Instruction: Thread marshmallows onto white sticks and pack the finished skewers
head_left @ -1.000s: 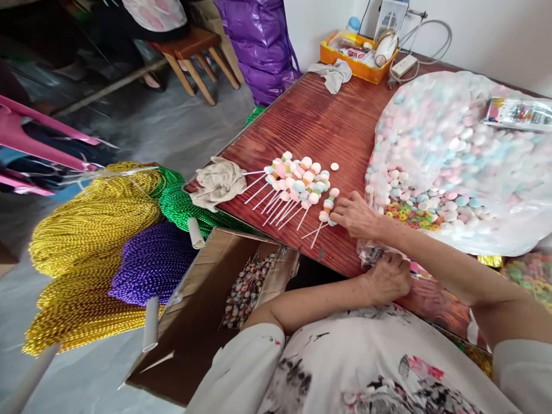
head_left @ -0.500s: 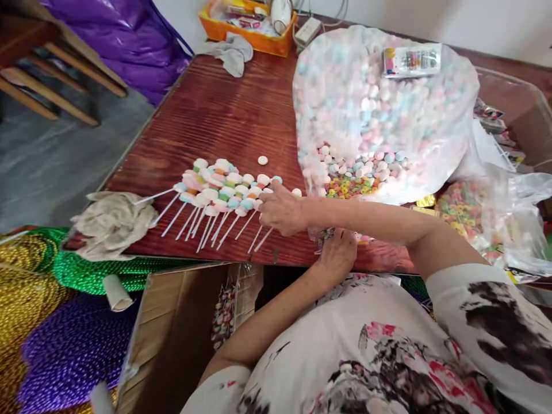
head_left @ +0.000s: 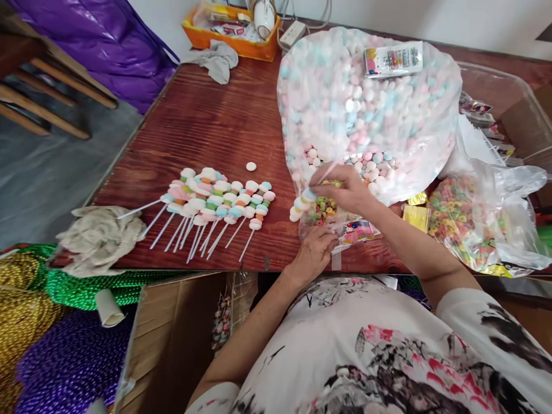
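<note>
My right hand is closed on the white stick of a candy skewer, whose pastel pieces point down to the left. Below it, my left hand grips the edge of a small clear bag with a colourful printed label, lying at the table's front edge. To the left lies a pile of candy skewers, round pastel candies and small coloured rings on white sticks pointing toward me. One loose white candy sits behind the pile. Green and yellow rings show beside my hands.
A big clear bag of pastel candies covers the table's back right. At right is a bag of coloured rings. A crumpled cloth lies at the left corner, and an orange tray stands at the back.
My right hand has moved from the skewer pile to the right, now carrying one skewer. My left hand has shifted slightly left, and the labelled bag now shows more. The view has shifted a little.
</note>
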A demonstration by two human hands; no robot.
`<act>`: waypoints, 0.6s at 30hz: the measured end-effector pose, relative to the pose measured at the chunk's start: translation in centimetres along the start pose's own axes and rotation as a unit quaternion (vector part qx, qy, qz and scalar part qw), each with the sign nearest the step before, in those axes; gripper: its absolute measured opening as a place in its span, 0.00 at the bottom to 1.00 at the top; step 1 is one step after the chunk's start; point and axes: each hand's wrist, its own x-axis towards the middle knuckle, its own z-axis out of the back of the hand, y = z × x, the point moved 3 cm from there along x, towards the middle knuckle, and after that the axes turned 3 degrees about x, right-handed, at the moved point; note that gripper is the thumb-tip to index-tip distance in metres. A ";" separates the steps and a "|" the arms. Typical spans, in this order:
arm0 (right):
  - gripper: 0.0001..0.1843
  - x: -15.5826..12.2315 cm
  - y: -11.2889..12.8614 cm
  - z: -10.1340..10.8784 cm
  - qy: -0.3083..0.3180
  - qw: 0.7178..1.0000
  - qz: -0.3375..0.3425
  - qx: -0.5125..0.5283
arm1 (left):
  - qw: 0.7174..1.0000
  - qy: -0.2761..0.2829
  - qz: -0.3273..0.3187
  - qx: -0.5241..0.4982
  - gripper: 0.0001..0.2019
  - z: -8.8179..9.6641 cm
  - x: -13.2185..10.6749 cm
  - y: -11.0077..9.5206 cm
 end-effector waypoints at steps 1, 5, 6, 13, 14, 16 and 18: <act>0.02 -1.0 1.0 1.6 -0.049 0.998 -0.004 0.035 | 1.000 -0.004 0.004 -0.014 0.07 0.1 0.0 0.2; 0.04 -6.7 4.7 7.6 -0.231 0.970 -0.020 0.068 | 0.995 -0.012 0.051 -0.085 0.07 0.3 0.2 0.9; 0.04 -8.3 5.4 8.6 -0.268 0.961 -0.004 0.059 | 0.993 -0.011 0.063 -0.100 0.07 0.4 0.2 1.0; 0.05 -15.6 5.8 9.8 -0.331 0.942 -0.020 0.053 | 0.985 -0.018 0.108 -0.136 0.08 0.5 0.3 1.2; 0.05 -16.1 5.5 9.6 -0.331 0.942 -0.023 0.059 | 0.984 -0.020 0.109 -0.137 0.08 0.5 0.3 1.2; 0.06 -16.8 4.6 9.4 -0.332 0.940 -0.033 0.070 | 0.984 -0.023 0.107 -0.138 0.07 0.5 0.2 1.2; 0.06 -17.2 3.6 9.1 -0.337 0.936 -0.054 0.081 | 0.985 -0.027 0.101 -0.137 0.07 0.5 0.1 1.1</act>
